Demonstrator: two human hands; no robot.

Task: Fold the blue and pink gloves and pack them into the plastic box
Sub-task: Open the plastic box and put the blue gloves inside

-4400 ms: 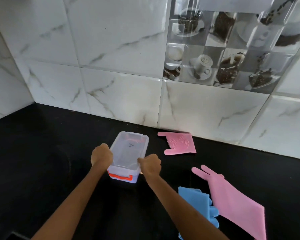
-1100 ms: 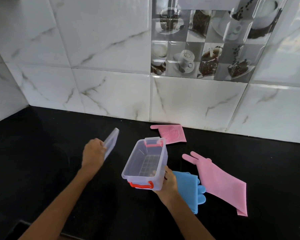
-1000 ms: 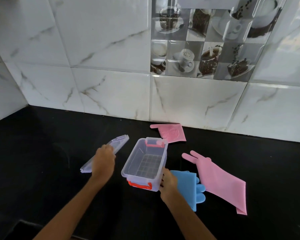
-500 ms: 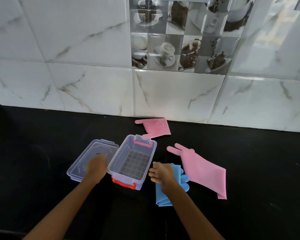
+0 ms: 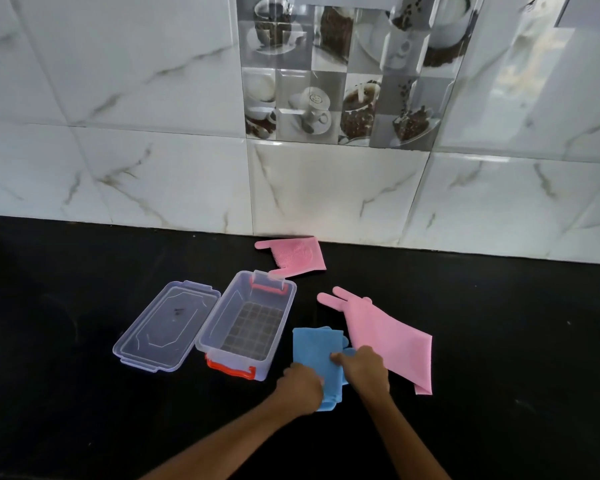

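On the black counter lies a blue glove [image 5: 314, 348], just right of the clear plastic box [image 5: 284, 306]. My left hand [image 5: 300, 388] closes on the glove's near left edge, and my right hand [image 5: 362, 370] presses on its right side with fingers curled over the material. The box stands open with red latches at both short ends and nothing inside. A long pink glove [image 5: 385, 334] lies flat to the right of the blue one. A second pink glove [image 5: 297, 252], shorter as it lies, rests by the wall behind the box.
The clear lid [image 5: 168, 325] lies flat to the left of the box, touching it. A white marble-tiled wall [image 5: 326, 188] closes off the counter's far edge. The black counter [image 5: 516, 341] stretches to both sides.
My left hand has left the lid and crossed in front of the box to the blue glove. My right hand has shifted down onto the glove. The view has swung slightly to the right.
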